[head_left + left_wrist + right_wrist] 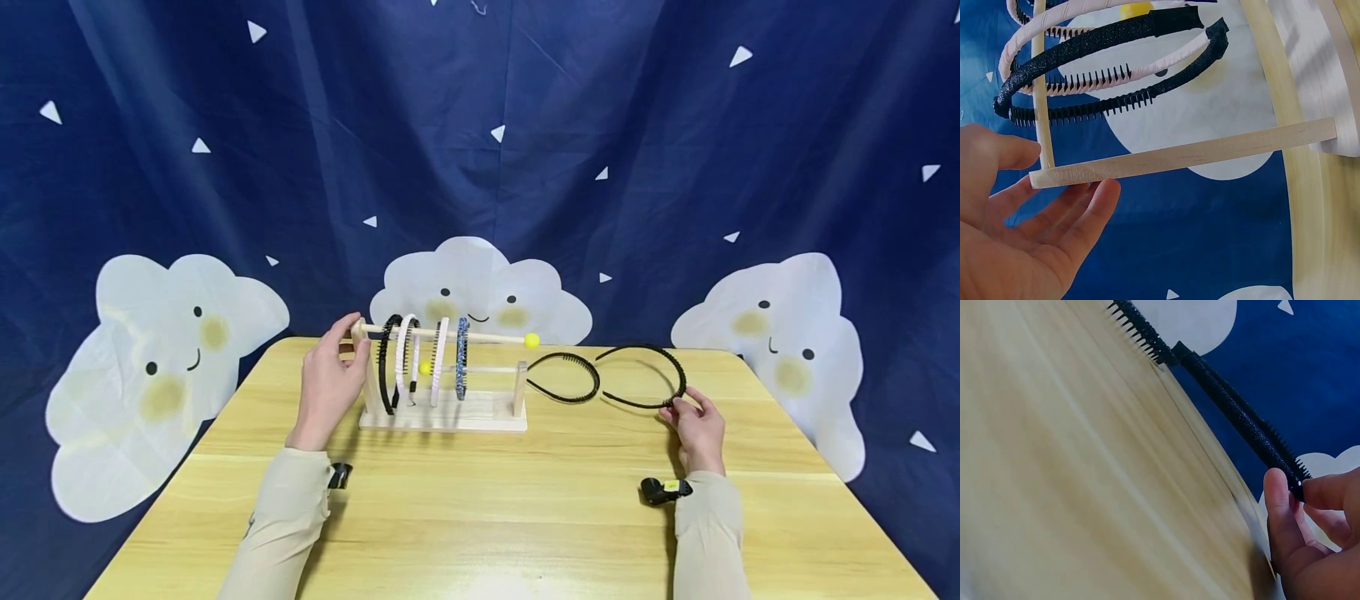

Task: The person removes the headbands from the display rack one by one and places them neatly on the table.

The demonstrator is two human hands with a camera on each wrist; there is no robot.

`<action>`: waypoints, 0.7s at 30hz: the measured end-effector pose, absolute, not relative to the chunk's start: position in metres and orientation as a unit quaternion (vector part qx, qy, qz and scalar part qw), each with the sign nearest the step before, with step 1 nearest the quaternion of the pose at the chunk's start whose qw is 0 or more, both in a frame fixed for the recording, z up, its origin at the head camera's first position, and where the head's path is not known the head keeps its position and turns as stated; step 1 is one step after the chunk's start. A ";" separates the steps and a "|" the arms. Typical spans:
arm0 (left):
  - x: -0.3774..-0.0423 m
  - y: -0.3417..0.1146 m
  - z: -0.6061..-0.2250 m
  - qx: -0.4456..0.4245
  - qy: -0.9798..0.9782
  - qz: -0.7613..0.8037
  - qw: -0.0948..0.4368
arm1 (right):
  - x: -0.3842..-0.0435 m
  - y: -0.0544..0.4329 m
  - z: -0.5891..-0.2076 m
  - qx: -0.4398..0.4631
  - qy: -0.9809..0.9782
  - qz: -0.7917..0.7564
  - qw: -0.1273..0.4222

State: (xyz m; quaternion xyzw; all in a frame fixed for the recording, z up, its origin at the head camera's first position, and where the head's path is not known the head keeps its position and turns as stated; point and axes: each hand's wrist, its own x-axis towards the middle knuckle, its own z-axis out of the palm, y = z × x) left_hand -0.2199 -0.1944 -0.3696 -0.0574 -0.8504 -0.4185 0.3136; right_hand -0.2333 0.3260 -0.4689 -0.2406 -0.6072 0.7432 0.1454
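Note:
My left hand (330, 387) grips the top of the upright post (1179, 156) of a wooden rack (442, 423), at the left end of its upper rod. Over that rod hang several headbands: a black toothed one (384, 367) nearest the hand, pale pink ones (440, 358), and a blue glittery one (461, 358). Toward the right of the table, my right hand (697, 429) pinches a black toothed headband (1235, 412) between thumb and fingers at its curved middle. Its tips point left, close to another black headband (597, 382) beside the rack.
A yellow ball (532, 340) caps the upper rod's right end; another yellow ball (425, 367) sits on the lower rod. The rack's shorter post (520, 387) stands at the right. Behind the wooden table (487, 508) hangs a blue curtain (480, 167) printed with clouds.

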 end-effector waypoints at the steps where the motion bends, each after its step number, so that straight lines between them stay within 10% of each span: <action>1: -0.220 -0.194 -0.370 -0.057 -0.850 -0.418 0.313 | -0.234 0.326 -0.469 -0.243 -0.603 0.746 0.146; 21: -0.220 -0.195 -0.371 -0.059 -0.851 -0.416 0.316 | -0.236 0.326 -0.477 -0.226 -0.643 0.717 0.142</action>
